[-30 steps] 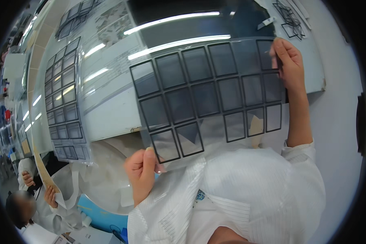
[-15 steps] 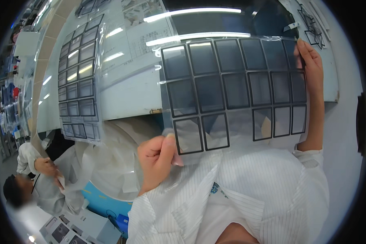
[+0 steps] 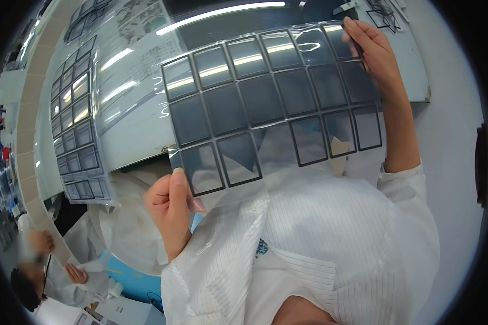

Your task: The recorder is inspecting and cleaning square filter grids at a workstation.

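Note:
A clear plastic sheet bearing rows of black rectangular frames hangs tilted between my two hands, above the table's front edge and before my chest. Its lower left corner is pinched by my left hand, thumb on top. At the upper right corner my right hand grips it, fingers closed on the edge. In the bottom row one place between the frames has no frame. Ceiling lights reflect off the upper part of the sheet.
A stack of similar framed sheets lies at the table's left, overhanging its front edge. Loose black frames lie at the far right beside a dark glossy surface. Another person's hand shows at lower left, near a blue surface.
The sheet and both my hands have shifted left in view, the right hand also upward, so the sheet slants more. The other person's hands have moved apart.

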A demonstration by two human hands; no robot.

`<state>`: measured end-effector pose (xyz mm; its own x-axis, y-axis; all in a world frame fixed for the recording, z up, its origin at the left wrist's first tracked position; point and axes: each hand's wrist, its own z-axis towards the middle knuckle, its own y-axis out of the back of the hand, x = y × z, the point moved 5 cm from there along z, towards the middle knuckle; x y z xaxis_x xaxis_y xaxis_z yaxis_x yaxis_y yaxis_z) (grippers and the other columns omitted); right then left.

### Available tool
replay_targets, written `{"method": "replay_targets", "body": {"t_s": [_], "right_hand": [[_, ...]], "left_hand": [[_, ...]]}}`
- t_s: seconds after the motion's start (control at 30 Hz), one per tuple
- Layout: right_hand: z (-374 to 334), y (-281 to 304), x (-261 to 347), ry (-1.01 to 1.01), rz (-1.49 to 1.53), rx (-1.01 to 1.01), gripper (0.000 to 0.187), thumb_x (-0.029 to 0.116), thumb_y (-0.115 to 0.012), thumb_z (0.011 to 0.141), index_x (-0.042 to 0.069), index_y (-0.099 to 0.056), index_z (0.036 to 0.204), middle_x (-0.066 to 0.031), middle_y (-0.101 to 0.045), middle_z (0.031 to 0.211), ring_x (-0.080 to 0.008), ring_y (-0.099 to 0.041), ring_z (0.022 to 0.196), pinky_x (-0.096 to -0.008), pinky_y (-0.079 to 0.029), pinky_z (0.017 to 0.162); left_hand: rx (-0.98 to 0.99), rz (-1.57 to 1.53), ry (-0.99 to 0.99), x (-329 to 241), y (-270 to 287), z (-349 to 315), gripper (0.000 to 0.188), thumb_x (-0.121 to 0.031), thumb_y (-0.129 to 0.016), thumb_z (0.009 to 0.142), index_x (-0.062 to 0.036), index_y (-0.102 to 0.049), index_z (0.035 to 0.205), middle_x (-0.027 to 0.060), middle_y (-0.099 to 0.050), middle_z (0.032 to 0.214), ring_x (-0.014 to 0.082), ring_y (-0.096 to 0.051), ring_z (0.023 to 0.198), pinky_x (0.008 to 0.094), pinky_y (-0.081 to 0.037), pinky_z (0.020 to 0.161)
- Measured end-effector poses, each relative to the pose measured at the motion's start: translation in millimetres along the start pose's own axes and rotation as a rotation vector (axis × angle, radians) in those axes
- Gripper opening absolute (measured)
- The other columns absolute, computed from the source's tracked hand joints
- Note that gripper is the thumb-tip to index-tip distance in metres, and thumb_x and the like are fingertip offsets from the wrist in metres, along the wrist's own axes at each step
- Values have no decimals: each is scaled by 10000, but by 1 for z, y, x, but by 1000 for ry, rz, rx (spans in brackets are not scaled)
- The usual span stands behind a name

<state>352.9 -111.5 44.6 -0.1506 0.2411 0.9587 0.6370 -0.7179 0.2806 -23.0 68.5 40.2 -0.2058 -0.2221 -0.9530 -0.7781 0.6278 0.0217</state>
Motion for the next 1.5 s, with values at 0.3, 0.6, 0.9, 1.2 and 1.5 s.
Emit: {"method": "replay_targets", "body": {"t_s": [0.3, 0.6, 0.9, 1.2, 1.5], "right_hand": [[-1, 0, -6, -39, -56, -29, 316, 388, -558, 992, 120, -630, 843, 101, -463, 567, 22, -326, 411, -167, -222, 383], [3, -3, 10, -85, 38, 74, 400, 314, -500, 1021, 85, -521, 694, 21, -484, 535, -67, -411, 384, -221, -323, 375], [9, -2, -2, -78, 37, 63, 356, 302, -526, 1006, 69, -595, 746, 39, -488, 549, -57, -415, 406, -219, -327, 388], [5, -2, 2, -109, 53, 53, 350, 311, -524, 1013, 94, -586, 746, 46, -482, 545, -45, -398, 401, -215, -307, 374], [0, 5, 3, -141, -29, 22, 389, 318, -521, 1015, 107, -538, 689, 41, -473, 512, -42, -390, 371, -204, -289, 365]], "left_hand": [[-82, -110, -98, 15, 11, 9, 314, -167, -584, 985, -68, -575, 687, -65, -485, 568, 9, -344, 420, 212, -209, 388], [-29, -180, -153, 17, 17, 23, 296, -211, -521, 1021, -49, -591, 784, -6, -561, 601, 37, -356, 388, 220, -228, 359], [-150, -283, -54, 5, 6, 17, 257, -209, -557, 1000, -54, -578, 797, -9, -558, 629, 39, -353, 406, 213, -235, 385], [-140, -280, -77, 3, 8, 13, 299, -197, -516, 1018, -34, -578, 776, -4, -522, 580, 51, -342, 405, 223, -236, 400], [-75, -251, -55, 5, 5, 15, 377, -205, -527, 1016, -83, -502, 661, -21, -489, 549, 44, -400, 394, 210, -273, 375]]}}
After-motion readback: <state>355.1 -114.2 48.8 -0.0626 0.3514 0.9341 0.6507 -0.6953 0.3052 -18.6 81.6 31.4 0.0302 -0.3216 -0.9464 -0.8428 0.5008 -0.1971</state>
